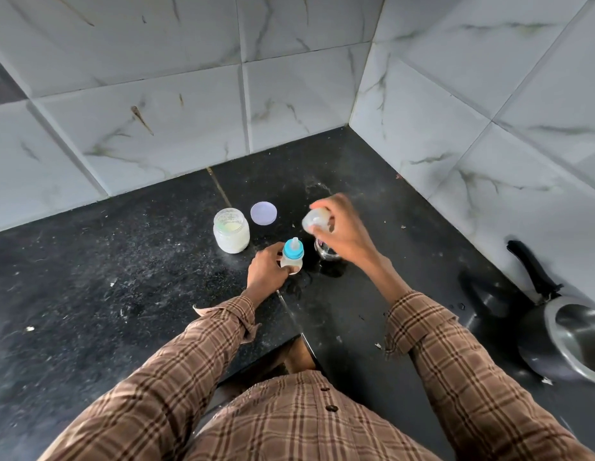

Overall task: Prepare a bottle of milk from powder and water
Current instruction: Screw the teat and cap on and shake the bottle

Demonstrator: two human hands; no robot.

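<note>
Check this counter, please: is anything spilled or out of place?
Yes. Wet patches lie on the black counter around the baby bottle and the small glass. White specks are scattered over it, and the powder jar stands open, its lid beside it.

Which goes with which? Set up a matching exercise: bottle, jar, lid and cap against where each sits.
Things:
1. bottle
2. jar
3. lid
4. cap

Places:
A. lying flat on the counter, right of the jar
B. held up in the right hand
C. standing open, powder inside
D. gripped by the left hand

Pairs: 1-D, 2-C, 3-A, 4-B
</note>
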